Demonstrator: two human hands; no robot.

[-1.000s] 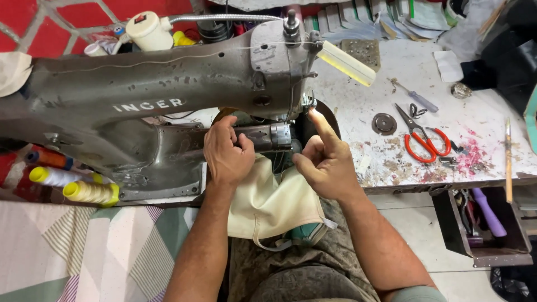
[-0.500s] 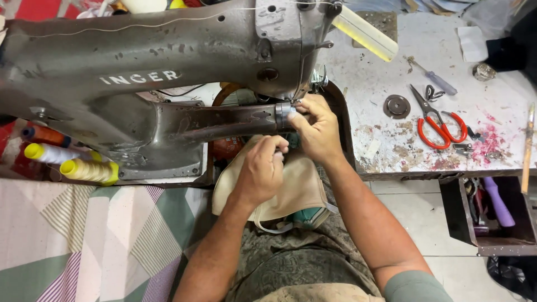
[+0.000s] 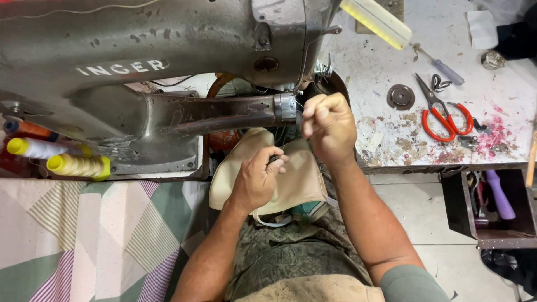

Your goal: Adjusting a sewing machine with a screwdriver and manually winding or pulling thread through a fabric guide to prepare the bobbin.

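I sit at a grey sewing machine [image 3: 168, 33] whose narrow lower arm [image 3: 224, 112] points right. My right hand [image 3: 330, 126] is at the tip of that arm, its fingers closed and pinching at the metal end cap [image 3: 286, 107]; what it pinches is hidden. My left hand [image 3: 257, 179] rests lower, on a cream piece of material [image 3: 305, 179] lying in my lap. Its fingertips are closed on a small dark part [image 3: 274, 160], too small to identify.
Red-handled scissors [image 3: 444, 117], a round metal disc [image 3: 400, 97] and a screwdriver [image 3: 442, 67] lie on the stained worktop to the right. Yellow thread spools [image 3: 78, 166] sit at the left. An open box [image 3: 464, 207] with a purple tool hangs below the table edge.
My left hand has come down from the machine arm onto the cream piece. My right hand has gone from an open pose beside the arm to pinching its tip and staying there.
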